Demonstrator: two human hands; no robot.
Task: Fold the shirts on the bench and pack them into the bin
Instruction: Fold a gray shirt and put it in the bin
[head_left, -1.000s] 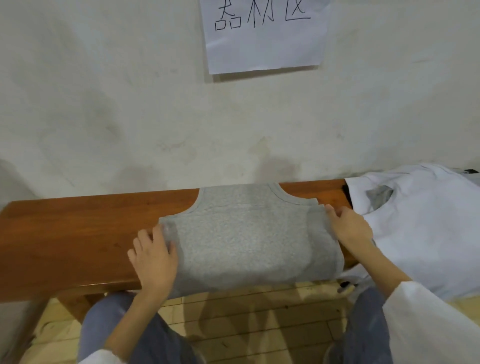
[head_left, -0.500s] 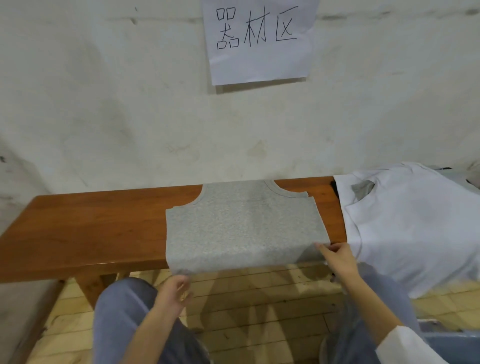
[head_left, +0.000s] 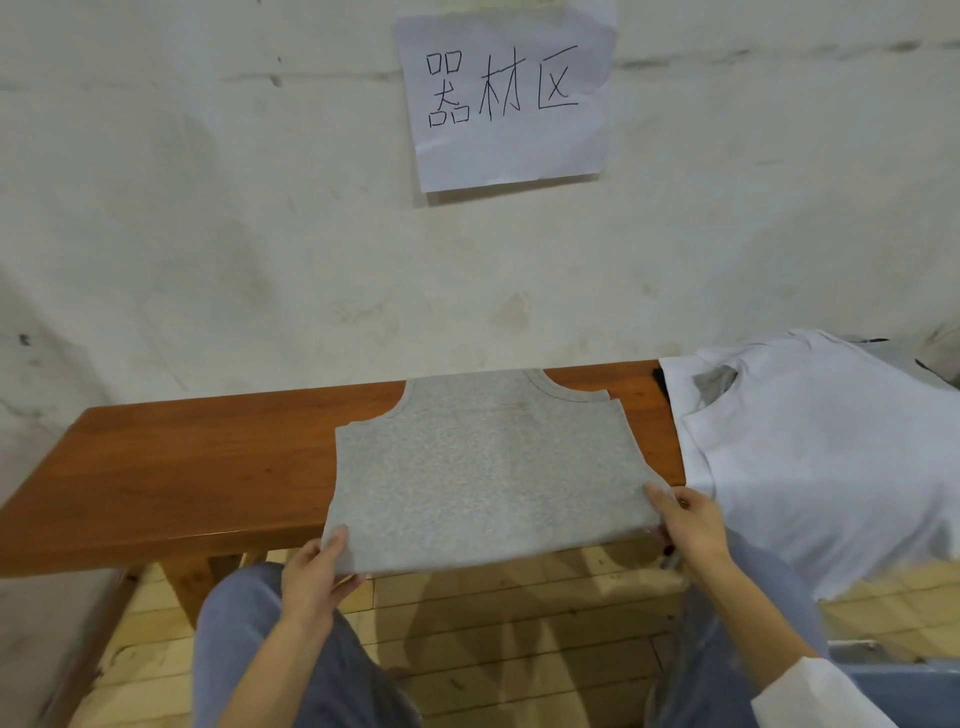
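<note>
A grey sleeveless shirt (head_left: 483, 467) lies partly folded on the brown wooden bench (head_left: 197, 467), its near edge hanging past the bench's front. My left hand (head_left: 317, 571) pinches the shirt's near left corner, thumb on top. My right hand (head_left: 685, 525) pinches the near right corner. A white shirt (head_left: 831, 457) is spread over the bench's right end and hangs down over its edge. The bin's pale blue-grey rim (head_left: 883, 670) shows only partly at the lower right.
A white wall stands right behind the bench, with a paper sign (head_left: 504, 98) taped to it. My knees in blue trousers (head_left: 291, 654) sit just before the bench. Wooden floor boards (head_left: 509, 613) show between them.
My hands left the shirt's sides and slid down to its near corners, which they now pinch. The near edge has come off the bench front. The view has tilted up slightly.
</note>
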